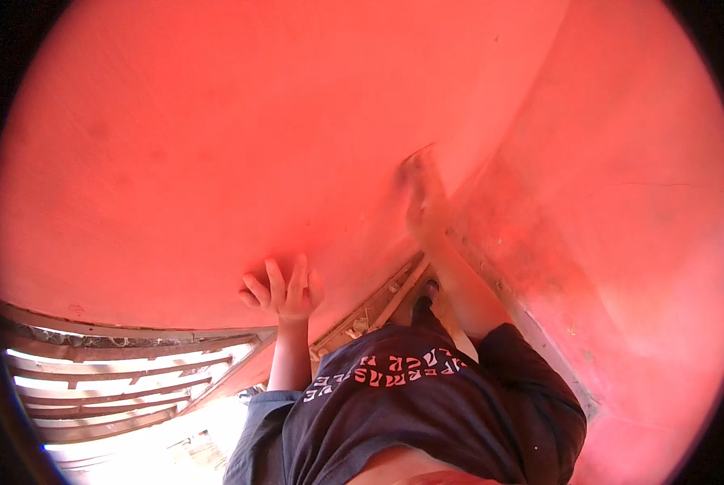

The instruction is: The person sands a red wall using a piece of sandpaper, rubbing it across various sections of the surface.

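My left hand (286, 291) rests near or against the red-painted wall (216, 151), its fingers spread and nothing seen in it. Higher up and to the right, my right hand (421, 188) is at the same wall, close to the corner. Motion blurs its fingers, and I cannot make out whether it holds something. A thin dark curved edge shows just above that hand; whether it is a shadow or an object is unclear.
A second red wall (580, 242) with worn, darker patches meets the first at the right. At lower left is a slatted window opening (119, 376) with bright light behind. Between my arms, a long thin bar (401, 292) and small debris (359, 326) lie low by the wall, near my foot (431, 291).
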Action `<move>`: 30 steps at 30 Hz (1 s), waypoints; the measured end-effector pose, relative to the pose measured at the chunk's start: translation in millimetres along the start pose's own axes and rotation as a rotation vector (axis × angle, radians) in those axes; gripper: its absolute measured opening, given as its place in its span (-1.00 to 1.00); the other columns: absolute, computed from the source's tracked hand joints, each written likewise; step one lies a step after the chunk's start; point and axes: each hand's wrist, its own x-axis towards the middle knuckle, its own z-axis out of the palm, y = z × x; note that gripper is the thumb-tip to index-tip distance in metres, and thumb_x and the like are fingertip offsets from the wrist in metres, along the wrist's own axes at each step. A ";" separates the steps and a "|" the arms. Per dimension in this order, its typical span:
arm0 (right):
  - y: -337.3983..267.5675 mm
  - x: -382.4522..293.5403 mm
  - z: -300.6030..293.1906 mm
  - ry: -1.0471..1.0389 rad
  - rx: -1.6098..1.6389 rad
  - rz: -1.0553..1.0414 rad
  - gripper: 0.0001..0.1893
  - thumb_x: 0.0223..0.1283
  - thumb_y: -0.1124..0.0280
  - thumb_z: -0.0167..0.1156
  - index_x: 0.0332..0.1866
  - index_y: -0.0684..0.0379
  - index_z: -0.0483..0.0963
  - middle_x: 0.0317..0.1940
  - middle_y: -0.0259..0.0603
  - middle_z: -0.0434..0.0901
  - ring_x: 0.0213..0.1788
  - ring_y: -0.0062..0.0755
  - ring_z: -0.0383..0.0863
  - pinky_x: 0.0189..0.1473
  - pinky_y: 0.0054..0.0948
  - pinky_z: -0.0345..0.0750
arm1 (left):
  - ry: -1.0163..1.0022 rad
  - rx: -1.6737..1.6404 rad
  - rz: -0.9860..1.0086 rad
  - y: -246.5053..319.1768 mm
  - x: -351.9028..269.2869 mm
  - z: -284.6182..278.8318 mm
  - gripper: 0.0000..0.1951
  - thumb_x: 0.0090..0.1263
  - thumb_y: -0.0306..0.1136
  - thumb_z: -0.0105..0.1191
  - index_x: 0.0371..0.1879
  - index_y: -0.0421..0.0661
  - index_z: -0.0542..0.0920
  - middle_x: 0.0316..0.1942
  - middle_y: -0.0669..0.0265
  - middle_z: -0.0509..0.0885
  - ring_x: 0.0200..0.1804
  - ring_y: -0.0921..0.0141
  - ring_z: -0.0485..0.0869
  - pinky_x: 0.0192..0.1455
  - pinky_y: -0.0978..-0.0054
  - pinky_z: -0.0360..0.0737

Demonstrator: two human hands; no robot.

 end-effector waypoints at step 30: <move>-35.3 70.2 -3.9 0.142 0.225 -0.083 -0.58 0.65 0.17 -0.08 0.33 0.23 0.46 0.33 0.03 0.51 0.36 -0.21 0.51 0.39 -0.20 0.41 | 0.007 0.039 0.045 -1.7 -1.2 0.7 -0.68 0.47 -0.04 0.00 0.00 0.21 0.77 0.46 0.14 0.51 0.62 -0.22 0.06 0.60 -0.32 -0.22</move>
